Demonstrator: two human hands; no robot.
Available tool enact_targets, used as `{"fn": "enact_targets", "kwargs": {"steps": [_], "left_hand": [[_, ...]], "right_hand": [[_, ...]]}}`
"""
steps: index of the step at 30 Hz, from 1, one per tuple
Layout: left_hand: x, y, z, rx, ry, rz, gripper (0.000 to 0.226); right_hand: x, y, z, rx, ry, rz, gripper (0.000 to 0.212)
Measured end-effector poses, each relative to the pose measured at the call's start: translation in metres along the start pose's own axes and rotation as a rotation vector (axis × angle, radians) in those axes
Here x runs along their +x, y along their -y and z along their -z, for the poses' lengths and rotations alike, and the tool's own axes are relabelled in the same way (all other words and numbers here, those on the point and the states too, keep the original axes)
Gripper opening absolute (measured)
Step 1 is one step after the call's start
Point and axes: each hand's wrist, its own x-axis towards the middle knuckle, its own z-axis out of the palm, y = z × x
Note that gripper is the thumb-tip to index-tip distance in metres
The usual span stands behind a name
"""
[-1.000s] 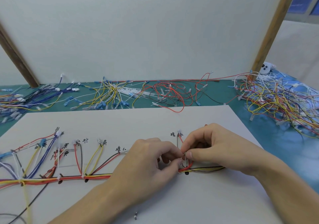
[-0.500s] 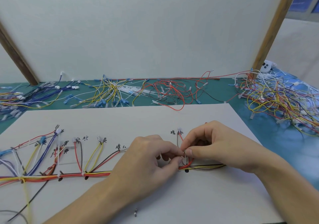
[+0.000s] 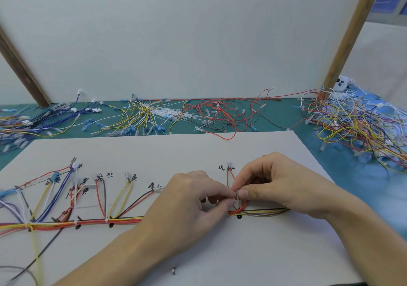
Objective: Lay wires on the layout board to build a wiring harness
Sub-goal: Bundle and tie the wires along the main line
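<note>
Loose wire heaps (image 3: 211,116) line the green mat (image 3: 275,124) beyond the white layout board (image 3: 176,151), and a small metal pin (image 3: 174,269) lies near the forearms. The left hand (image 3: 187,206) covers part of the harness trunk (image 3: 88,221). Its fingertips and those of the right hand (image 3: 284,184) meet, pinching a small white tie (image 3: 237,197) just above the trunk, beside the red and brown branch wires (image 3: 230,176).

White board (image 3: 198,153); teal mat (image 3: 275,129); red-orange-yellow bundle (image 3: 88,221).

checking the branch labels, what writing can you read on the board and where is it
"棕红" on the white board, above the fingertips.
"棕红" by the brown-and-red branch.
"黄" by the yellow loop.
"红" by the red-and-brown loop; its neighbour is unclear.
Far-left labels: too blurred.
</note>
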Motion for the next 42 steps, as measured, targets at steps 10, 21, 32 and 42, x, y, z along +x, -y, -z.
{"fn": "enact_targets", "kwargs": {"steps": [10, 21, 32, 42], "left_hand": [[-0.0002, 0.0001, -0.0007, 0.001, 0.002, -0.008, 0.015], [-0.0001, 0.0006, -0.0019, 0.010, -0.010, -0.013, 0.015], [-0.0004, 0.0013, -0.0026, 0.002, 0.001, -0.010, 0.015], [-0.0003, 0.0001, -0.0012, -0.022, -0.013, 0.002, 0.011]], "right_hand": [[-0.0006, -0.0001, -0.0007, -0.009, 0.007, -0.005, 0.010], [0.0010, -0.0016, -0.0006, -0.024, 0.029, 0.020, 0.012], [0.0027, -0.0056, -0.0011, -0.020, 0.014, 0.034, 0.007], [-0.0004, -0.0020, -0.0006, -0.067, -0.006, 0.026, 0.002]]}}
